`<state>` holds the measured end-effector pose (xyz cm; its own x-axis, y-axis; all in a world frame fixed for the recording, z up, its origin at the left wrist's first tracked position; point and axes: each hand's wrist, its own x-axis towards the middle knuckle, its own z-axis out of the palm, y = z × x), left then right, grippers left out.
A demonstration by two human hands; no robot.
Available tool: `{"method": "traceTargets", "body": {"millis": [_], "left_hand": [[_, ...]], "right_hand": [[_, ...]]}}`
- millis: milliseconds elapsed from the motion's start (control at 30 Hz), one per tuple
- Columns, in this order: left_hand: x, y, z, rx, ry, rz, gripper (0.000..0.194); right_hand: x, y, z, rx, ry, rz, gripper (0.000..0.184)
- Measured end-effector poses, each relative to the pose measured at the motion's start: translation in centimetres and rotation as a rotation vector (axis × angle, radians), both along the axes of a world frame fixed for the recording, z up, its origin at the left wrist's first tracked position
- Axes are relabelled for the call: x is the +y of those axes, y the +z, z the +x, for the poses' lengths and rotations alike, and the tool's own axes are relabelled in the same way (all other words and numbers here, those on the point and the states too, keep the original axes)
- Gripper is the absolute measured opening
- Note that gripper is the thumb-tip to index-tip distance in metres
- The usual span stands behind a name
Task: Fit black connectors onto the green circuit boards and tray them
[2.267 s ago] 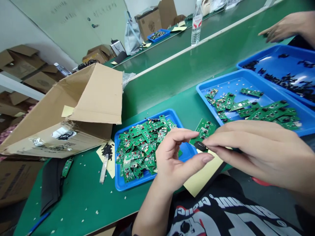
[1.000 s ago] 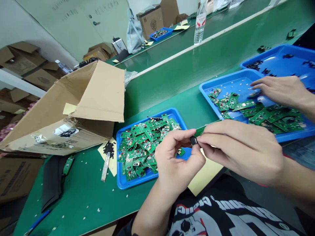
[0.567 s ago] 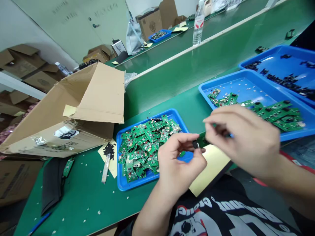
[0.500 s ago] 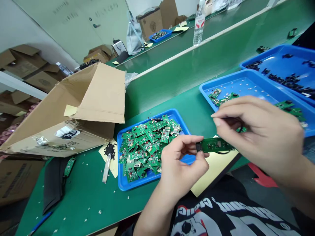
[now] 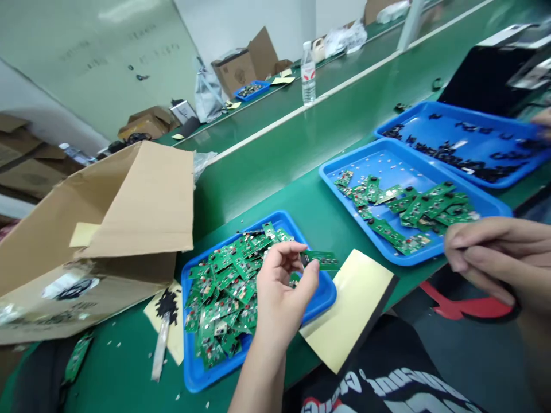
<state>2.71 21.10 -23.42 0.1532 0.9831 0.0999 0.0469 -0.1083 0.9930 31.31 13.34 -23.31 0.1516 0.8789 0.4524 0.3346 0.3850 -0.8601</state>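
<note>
My left hand [image 5: 282, 289] pinches a small green circuit board [image 5: 321, 260] by one end, holding it above the near blue tray [image 5: 321, 298] heaped with green boards. My right hand [image 5: 495, 258] hovers to the right, off the table edge, with fingers pressed together; whether anything is in them is hidden. Just beyond it lies a second blue tray [image 5: 340, 166] with several green boards.
A third blue tray [image 5: 508, 175] with small black parts lies far right, another person's fingertip [image 5: 543, 117] at its edge. An open cardboard box [image 5: 107, 223] lies on its side at left. A yellow sheet [image 5: 350, 310] overhangs the table edge. A water bottle [image 5: 307, 74] stands beyond.
My right hand has let go of the board and drawn back to the right. My left hand alone keeps the board. The view has swung right and down.
</note>
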Motion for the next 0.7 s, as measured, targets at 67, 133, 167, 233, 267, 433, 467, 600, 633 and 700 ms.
{"method": "traceTargets", "body": {"millis": [67, 133, 167, 233, 267, 433, 467, 600, 633, 700], "left_hand": [[0.9, 0.3, 0.6, 0.077, -0.042, -0.009, 0.016], [1.9, 0.3, 1.8, 0.187, -0.132, 0.018, 0.014], [2.4, 0.2, 2.6, 0.267, -0.195, 0.051, 0.013], [3.4, -0.3, 4.9, 0.446, -0.346, 0.136, 0.018], [3.9, -0.7, 6.4, 0.551, -0.430, 0.189, 0.021], [5.7, -3.4, 13.8, 0.773, -0.664, 0.285, 0.029], [5.8, -3.8, 14.9, 0.820, -0.691, 0.302, 0.034], [5.8, -4.7, 17.4, 0.982, -0.752, 0.385, 0.032], [5.7, -4.9, 17.6, 1.010, -0.759, 0.408, 0.032], [5.6, -5.1, 17.8, 1.048, -0.765, 0.447, 0.033]], "right_hand": [[-0.5, -0.5, 0.9, 0.210, 0.111, -0.145, 0.028], [-1.0, -1.1, 1.7, 0.296, 0.062, -0.190, 0.024], [-1.2, -1.6, 2.0, 0.301, 0.018, -0.200, 0.018], [-1.7, -2.7, 2.5, 0.324, -0.073, -0.244, 0.001], [-2.0, -3.3, 2.6, 0.332, -0.134, -0.263, 0.011], [-3.0, -5.5, 1.8, 0.326, -0.427, -0.314, 0.049], [-3.1, -5.6, 1.6, 0.314, -0.452, -0.335, 0.052], [-3.4, -5.6, 1.5, 0.250, -0.507, -0.405, 0.059], [-3.4, -5.6, 1.5, 0.233, -0.519, -0.411, 0.060], [-3.6, -6.2, 1.6, 0.197, -0.552, -0.408, 0.065]]}}
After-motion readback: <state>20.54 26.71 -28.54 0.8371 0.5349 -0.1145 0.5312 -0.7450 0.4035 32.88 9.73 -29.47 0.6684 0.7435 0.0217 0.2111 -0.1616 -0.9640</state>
